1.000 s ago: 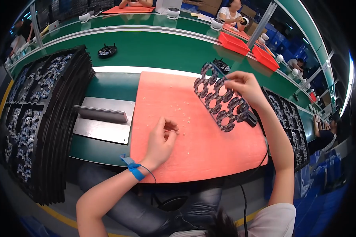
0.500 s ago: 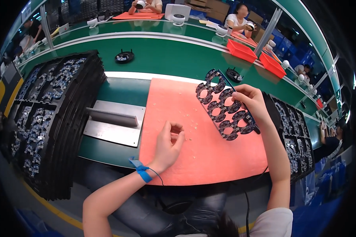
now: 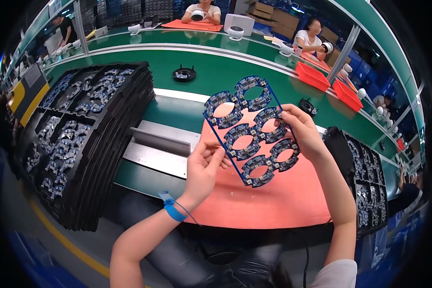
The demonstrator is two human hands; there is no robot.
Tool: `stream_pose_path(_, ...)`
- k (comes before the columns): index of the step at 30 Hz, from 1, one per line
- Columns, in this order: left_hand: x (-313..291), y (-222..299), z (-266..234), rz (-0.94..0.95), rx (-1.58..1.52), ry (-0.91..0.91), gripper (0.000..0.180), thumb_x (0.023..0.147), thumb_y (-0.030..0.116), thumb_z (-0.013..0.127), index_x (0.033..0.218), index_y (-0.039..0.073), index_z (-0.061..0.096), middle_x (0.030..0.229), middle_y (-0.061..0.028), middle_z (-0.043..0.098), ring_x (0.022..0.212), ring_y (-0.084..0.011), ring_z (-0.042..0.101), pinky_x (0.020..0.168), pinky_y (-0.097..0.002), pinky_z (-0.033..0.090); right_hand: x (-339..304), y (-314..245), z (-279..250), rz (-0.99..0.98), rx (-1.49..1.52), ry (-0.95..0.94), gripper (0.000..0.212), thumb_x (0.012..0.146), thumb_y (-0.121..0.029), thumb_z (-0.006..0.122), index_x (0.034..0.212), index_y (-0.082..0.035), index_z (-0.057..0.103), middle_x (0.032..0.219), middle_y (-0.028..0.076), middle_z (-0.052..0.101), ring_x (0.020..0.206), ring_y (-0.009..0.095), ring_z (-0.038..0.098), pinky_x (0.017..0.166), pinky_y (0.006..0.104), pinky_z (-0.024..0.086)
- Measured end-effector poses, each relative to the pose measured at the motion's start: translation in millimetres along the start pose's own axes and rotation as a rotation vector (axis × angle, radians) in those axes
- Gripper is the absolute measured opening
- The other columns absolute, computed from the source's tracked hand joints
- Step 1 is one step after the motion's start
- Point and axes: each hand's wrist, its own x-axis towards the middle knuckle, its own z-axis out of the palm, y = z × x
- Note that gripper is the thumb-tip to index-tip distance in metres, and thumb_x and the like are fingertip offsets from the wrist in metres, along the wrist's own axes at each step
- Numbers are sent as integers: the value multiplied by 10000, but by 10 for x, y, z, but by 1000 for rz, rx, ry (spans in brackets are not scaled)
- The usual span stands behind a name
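We grip the whole circuit panel (image 3: 252, 129) with our right hand (image 3: 302, 132), left hand (image 3: 204, 168) pinching its edge, no rings snapped out yet.

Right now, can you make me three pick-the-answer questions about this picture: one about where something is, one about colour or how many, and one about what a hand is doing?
1. Where is the stack of black trays?
A. to the person's left
B. on the orange mat
C. in the red bins

2. How many rings make up the blue panel of ring-shaped circuit boards?
A. two
B. six
C. ten

3. What is the right hand doing?
A. lying flat on the mat
B. holding the panel's edge, lifted above the mat
C. holding a cup

Answers: 1 A, the trays stand left of the orange mat. 2 B, three pairs of rings show. 3 B, its fingers grip the right edge, while the left hand touches the lower edge.
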Motion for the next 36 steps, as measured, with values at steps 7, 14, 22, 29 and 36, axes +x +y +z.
stream_pose_path(7, 18, 53, -133, 54, 16, 120, 119, 1005, 93, 516, 1063, -3, 556, 867, -41, 626, 767, -81, 609, 683, -224, 493, 218, -16, 383, -83, -175, -91, 250, 1036, -242, 488, 1184, -41, 501, 931, 49, 676, 855, 79, 635, 702, 220, 511)
stream_pose_path(14, -94, 71, -112, -126, -153, 189, 260, 1046, 245, 440, 1032, 54, 616, 924, -12, 660, 823, -63, 605, 740, -239, 478, 382, -57, 487, -136, -211, -148, 233, 1013, -194, 539, 1158, -12, 526, 827, 73, 678, 713, 70, 634, 621, 198, 498)
stream_pose_path(22, -204, 134, 40, -182, -263, 181, 288, 1052, 248, 394, 1150, 35, 562, 1022, -60, 658, 925, -144, 618, 827, -289, 466, 550, -338, 645, -319, -487, -109, 273, 975, -147, 599, 1198, 9, 580, 786, 39, 656, 699, 58, 609, 609, 212, 489)
stream_pose_path(29, -193, 251, -96, 31, 867, 18, 191, 886, 135, 595, 1015, 2, 548, 892, -177, 623, 827, -322, 632, 719, -414, 508, 769, -542, 1188, -610, -907, -107, 286, 942, -145, 628, 1184, 4, 600, 656, 92, 637, 594, 88, 595, 568, 259, 469)
stream_pose_path(36, -121, 311, -564, 335, 1440, 308, 271, 845, 110, 641, 1088, 1, 587, 1042, -163, 568, 976, -342, 587, 830, -434, 487, 1021, -421, 1607, -655, -978, -208, 287, 925, -218, 603, 1134, -24, 639, 669, 198, 643, 664, 380, 649, 631, 462, 505)
